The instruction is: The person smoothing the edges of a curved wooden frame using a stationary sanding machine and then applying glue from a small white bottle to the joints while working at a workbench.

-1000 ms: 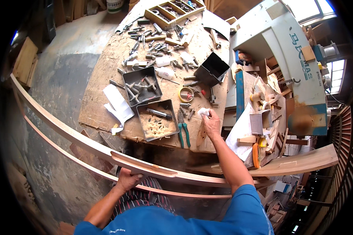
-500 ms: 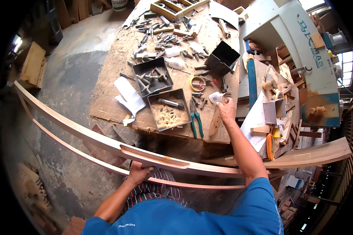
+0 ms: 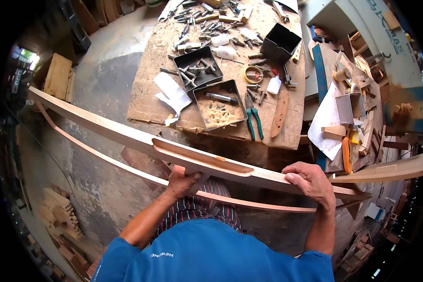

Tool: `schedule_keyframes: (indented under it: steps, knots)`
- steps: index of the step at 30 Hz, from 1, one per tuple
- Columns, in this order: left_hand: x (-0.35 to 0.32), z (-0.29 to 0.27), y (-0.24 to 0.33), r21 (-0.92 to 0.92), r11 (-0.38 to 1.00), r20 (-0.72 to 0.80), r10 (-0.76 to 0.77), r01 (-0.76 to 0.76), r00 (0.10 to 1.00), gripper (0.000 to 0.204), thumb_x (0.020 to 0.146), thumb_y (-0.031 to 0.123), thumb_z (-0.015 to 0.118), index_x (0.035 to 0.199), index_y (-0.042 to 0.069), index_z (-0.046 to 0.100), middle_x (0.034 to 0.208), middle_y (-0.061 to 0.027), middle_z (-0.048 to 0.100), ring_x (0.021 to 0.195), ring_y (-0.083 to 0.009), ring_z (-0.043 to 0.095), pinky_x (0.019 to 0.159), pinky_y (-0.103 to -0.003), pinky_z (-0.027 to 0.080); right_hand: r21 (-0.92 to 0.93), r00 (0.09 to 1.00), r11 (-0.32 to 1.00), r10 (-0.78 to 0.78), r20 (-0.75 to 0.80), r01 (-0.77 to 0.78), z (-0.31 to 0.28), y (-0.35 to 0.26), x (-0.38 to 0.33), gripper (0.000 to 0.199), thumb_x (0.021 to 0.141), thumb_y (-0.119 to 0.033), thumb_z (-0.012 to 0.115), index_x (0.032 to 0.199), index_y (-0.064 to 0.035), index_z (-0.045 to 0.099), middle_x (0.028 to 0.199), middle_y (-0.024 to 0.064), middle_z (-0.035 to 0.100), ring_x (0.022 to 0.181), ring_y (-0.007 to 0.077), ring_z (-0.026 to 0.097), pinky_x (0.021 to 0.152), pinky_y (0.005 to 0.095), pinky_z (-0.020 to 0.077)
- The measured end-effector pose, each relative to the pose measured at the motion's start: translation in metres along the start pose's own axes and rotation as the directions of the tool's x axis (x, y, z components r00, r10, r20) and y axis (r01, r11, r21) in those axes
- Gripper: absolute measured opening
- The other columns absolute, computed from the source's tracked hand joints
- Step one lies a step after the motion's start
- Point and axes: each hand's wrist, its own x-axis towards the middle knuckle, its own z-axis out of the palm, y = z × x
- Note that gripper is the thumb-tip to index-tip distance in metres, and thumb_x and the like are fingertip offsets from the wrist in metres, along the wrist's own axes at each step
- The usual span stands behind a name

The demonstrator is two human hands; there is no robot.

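Note:
A long, pale wooden frame (image 3: 103, 128) lies across in front of my body, with two slim rails. Its upper rail has a long rounded groove (image 3: 199, 159) cut into it. My left hand (image 3: 182, 182) is closed round a part of the frame below the groove. To the right of the groove, my right hand (image 3: 312, 183) grips the upper rail, its fingers over the top edge and its thumb on the near side. Beyond the frame, a small white bottle with a red cap (image 3: 274, 85) rests on the wooden workbench (image 3: 148, 89).
On the bench are green-handled pliers (image 3: 254, 123), a black tray with sawdust (image 3: 203, 113), a tray of metal bits (image 3: 197, 68), a tape roll (image 3: 253, 74) and white paper (image 3: 171, 94). A machine (image 3: 348, 28) stands at the right, beside wood offcuts (image 3: 336, 130).
My right hand has let go of the small white bottle on the bench and come back to grip the frame's upper rail. My left hand keeps its hold. The view has shifted.

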Motion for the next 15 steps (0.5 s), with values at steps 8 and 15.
schedule_keyframes:
  steps: [8, 15]
  knots:
    - [-0.031, 0.007, -0.005, 0.086, 0.995, 0.069, -0.05, 0.044, 0.996, 0.039, 0.084, 0.037, 0.074, 0.1, 0.002, 0.07, 0.09, -0.0024, 0.069, 0.082, -0.0109, 0.063, 0.074, -0.03, 0.052, 0.112, 0.937, 0.992, 0.091, -0.337, -0.056, 0.038, -0.02, -0.086, 0.017, 0.088, -0.016, 0.07, 0.093, 0.0006, 0.071, 0.081, 0.0085, 0.069, 0.073, 0.0172, 0.064, 0.068, 0.03, 0.0507]
    - [-0.051, 0.003, -0.029, 0.067, 0.997, 0.089, -0.04, 0.034, 0.995, 0.025, 0.081, 0.021, 0.076, 0.095, 0.0, 0.072, 0.086, -0.0015, 0.071, 0.08, -0.0112, 0.065, 0.072, -0.03, 0.053, -0.143, 0.994, 0.988, -0.066, -0.09, 0.052, 0.017, -0.009, -0.064, 0.028, 0.089, -0.026, 0.069, 0.103, -0.0016, 0.072, 0.091, 0.0143, 0.073, 0.085, 0.0256, 0.07, 0.077, 0.0343, 0.0544]
